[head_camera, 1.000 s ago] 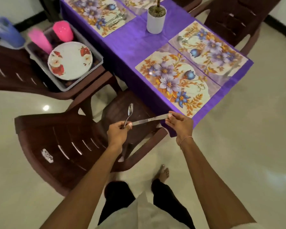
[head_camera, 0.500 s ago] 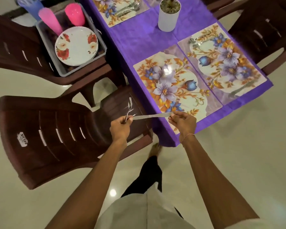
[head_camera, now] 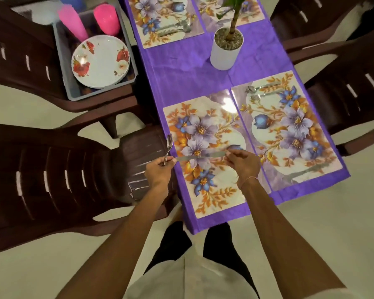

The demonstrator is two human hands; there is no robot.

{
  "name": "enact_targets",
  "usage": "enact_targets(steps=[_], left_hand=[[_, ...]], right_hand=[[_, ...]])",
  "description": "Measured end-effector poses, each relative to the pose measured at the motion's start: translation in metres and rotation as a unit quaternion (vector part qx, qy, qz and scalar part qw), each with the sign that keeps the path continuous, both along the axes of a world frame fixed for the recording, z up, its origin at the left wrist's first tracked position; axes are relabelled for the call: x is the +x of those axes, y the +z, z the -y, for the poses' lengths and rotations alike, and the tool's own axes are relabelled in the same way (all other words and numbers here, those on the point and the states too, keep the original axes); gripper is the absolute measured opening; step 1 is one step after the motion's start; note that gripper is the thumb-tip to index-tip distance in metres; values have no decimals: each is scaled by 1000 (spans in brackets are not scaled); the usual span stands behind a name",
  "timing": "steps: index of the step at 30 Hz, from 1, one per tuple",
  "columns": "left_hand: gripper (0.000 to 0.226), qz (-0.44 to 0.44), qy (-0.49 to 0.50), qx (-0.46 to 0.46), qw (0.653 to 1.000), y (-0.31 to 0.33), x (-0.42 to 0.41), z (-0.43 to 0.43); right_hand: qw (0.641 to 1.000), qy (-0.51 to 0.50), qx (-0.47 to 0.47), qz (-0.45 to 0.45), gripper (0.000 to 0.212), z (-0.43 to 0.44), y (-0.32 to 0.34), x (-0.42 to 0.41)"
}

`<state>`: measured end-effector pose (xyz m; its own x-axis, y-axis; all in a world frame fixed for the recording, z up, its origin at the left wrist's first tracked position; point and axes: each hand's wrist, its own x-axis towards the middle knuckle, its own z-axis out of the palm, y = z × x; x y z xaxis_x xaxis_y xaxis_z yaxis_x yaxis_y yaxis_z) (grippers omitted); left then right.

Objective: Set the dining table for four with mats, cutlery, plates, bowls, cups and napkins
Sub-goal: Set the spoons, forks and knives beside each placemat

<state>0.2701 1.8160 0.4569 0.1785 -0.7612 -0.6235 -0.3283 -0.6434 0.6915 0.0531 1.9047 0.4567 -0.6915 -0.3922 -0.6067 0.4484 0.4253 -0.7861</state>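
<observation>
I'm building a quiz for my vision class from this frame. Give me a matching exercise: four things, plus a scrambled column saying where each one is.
Things:
1 knife
2 fork
3 plates
4 plant pot

Places:
A in the grey tub
B standing on the purple cloth
C held between left hand and right hand
D upright in the left hand only

Pairs: 1-C, 2-D, 3-A, 4-B
</observation>
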Motion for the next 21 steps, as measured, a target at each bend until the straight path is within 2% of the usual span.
enact_targets(steps=[4,9,12,16,21], left_hand=[[12,10,80,26,996,-14,-44,17],[20,18,125,3,992,-24,-93,60],[24,37,153,-8,987,-27,-112,90],[30,65,151,-17,986,-37,-121,123],[29,123,131,-41,983,-48,-129,143]], right_hand=[[999,42,1,18,7,38,-14,-48],[996,93,8,-4,22,98,-35,-97],[992,124,28,-18,20,130,-44,-116],[986,153,35,-58,18,166,-46,-125],[969,187,90,-133,38,195,-65,-127]])
